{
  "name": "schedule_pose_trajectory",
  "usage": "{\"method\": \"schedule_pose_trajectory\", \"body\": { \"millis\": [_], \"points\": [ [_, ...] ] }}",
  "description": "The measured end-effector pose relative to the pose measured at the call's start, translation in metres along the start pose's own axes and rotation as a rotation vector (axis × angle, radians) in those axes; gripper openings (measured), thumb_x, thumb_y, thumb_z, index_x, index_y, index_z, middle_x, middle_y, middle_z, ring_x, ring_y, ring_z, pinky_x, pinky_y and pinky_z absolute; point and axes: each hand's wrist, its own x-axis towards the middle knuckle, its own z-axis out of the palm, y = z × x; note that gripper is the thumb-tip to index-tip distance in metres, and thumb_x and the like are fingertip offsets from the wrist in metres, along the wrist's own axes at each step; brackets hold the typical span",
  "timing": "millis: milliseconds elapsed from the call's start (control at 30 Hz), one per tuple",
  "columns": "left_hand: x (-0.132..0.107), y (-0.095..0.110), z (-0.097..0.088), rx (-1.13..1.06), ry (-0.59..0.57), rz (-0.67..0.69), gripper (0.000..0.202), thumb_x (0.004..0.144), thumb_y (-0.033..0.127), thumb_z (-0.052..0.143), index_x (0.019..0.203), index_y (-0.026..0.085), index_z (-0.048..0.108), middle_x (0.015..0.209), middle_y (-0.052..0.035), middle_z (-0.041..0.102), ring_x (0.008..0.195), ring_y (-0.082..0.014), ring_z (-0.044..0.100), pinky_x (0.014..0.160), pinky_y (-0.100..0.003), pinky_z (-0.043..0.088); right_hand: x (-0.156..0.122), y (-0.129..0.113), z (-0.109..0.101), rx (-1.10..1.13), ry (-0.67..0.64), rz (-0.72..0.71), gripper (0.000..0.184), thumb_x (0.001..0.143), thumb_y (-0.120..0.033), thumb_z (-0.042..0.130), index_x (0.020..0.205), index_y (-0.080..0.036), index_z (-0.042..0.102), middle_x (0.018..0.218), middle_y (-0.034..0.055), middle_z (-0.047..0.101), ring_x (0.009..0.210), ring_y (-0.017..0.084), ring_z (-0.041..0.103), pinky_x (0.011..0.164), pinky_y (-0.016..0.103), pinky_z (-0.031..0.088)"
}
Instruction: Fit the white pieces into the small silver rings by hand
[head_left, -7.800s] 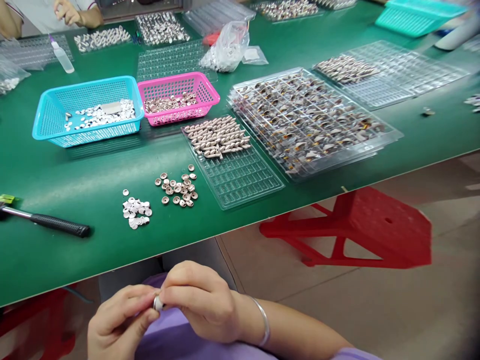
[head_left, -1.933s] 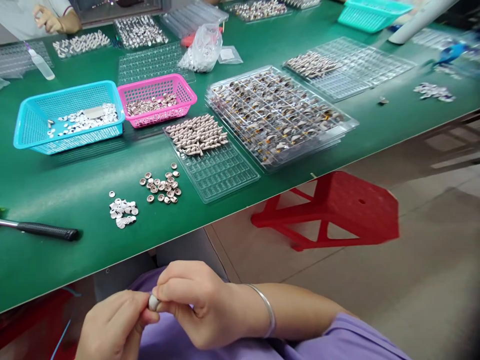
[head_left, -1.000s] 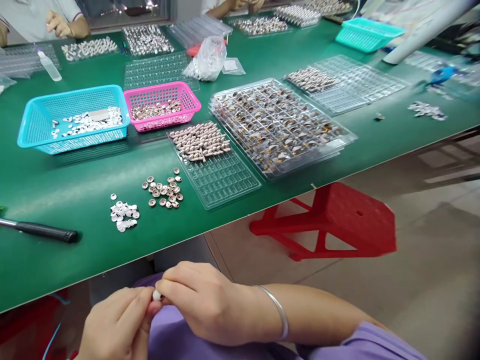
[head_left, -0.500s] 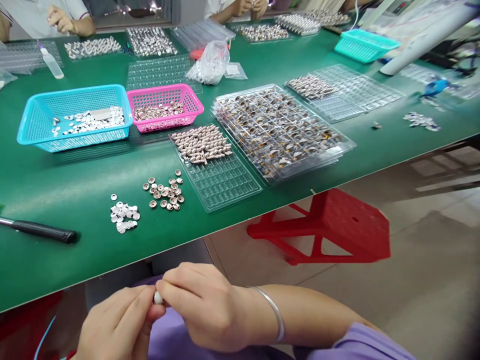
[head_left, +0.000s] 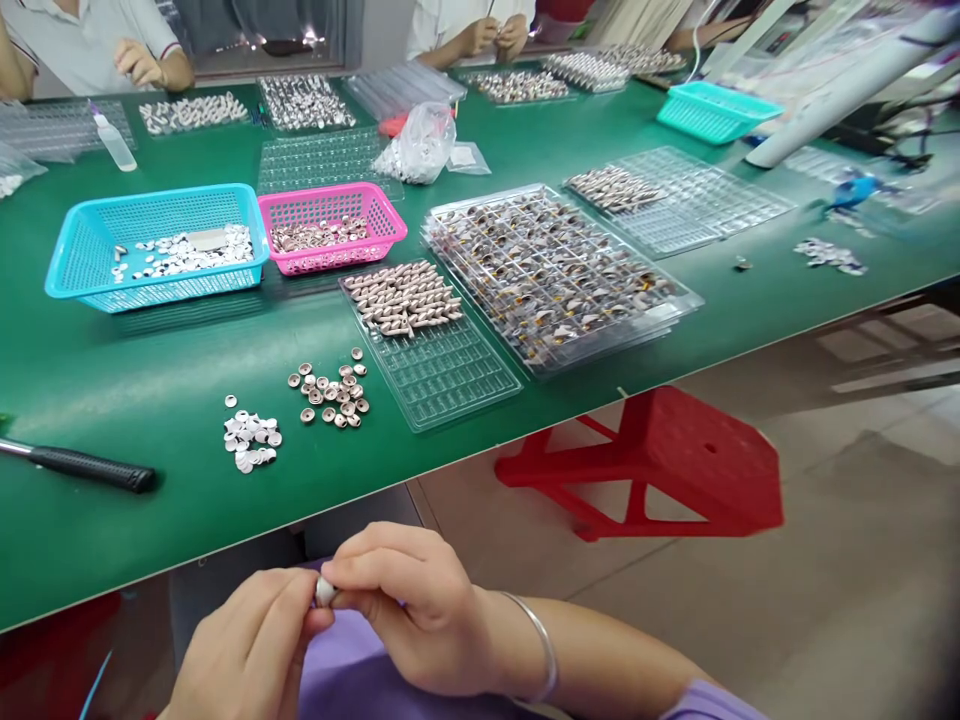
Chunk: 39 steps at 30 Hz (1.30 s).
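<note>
Through the head camera, with the pinch as my clock centre, I see the left hand [head_left: 247,640] and right hand [head_left: 420,610] meeting above the lap, fingers and thumbs of both pinching a small white piece [head_left: 325,592] between them. They sit just short of the near edge of the counter [head_left: 172,360], which slants from nine o'clock up towards two; there a red stool [head_left: 705,450] takes up floor room. Green surface stretches between a black-handled tool [head_left: 94,468] at ten and loose white discs [head_left: 251,440] at eleven; small beige cups [head_left: 330,390] lie at twelve. Farther off at eleven, a blue basket [head_left: 67,245] holds white discs and a flat beige block [head_left: 207,240]; touching it at twelve, a pink basket [head_left: 391,224] holds more cups. At one, a clear tray [head_left: 450,375] carries tapered beige pieces [head_left: 405,297] across its far half, and just beyond stands a tray stack [head_left: 555,280] loaded with small parts in its compartments.
</note>
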Motion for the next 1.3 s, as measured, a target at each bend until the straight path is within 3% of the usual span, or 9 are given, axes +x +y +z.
{"method": "schedule_pose_trajectory", "body": {
  "millis": [433, 867, 1300],
  "points": [
    [-0.006, 0.000, 0.002, 0.182, -0.066, 0.098, 0.018, 0.098, 0.010, 0.045, 0.101, 0.006, 0.062, 0.081, -0.0102, 0.072, 0.076, -0.0179, 0.071, 0.073, -0.026, 0.056, 0.000, -0.001, -0.002, -0.003, -0.040, 0.115, 0.010, 0.093, -0.011, 0.055, 0.094, -0.014, 0.065, 0.075, 0.0064, 0.071, 0.068, 0.013, 0.067, 0.064, 0.021, 0.057],
    [-0.001, 0.002, 0.002, 0.095, -0.065, 0.096, 0.017, 0.098, 0.009, 0.045, 0.099, 0.007, 0.062, 0.078, -0.0075, 0.071, 0.070, -0.0149, 0.068, 0.067, -0.024, 0.055, -0.002, -0.003, -0.001, -0.099, -0.068, 0.074, 0.012, 0.092, -0.009, 0.051, 0.094, -0.015, 0.061, 0.075, 0.0063, 0.068, 0.069, 0.014, 0.063, 0.063, 0.022, 0.055],
    [0.006, 0.000, -0.005, 0.154, -0.064, 0.153, 0.017, 0.099, 0.009, 0.046, 0.098, 0.003, 0.062, 0.079, -0.0098, 0.073, 0.073, -0.0159, 0.071, 0.072, -0.026, 0.056, 0.000, -0.003, -0.006, 0.001, -0.093, 0.109, 0.007, 0.093, -0.012, 0.056, 0.093, -0.014, 0.063, 0.077, 0.0076, 0.070, 0.069, 0.013, 0.065, 0.065, 0.021, 0.056]
  ]
}}
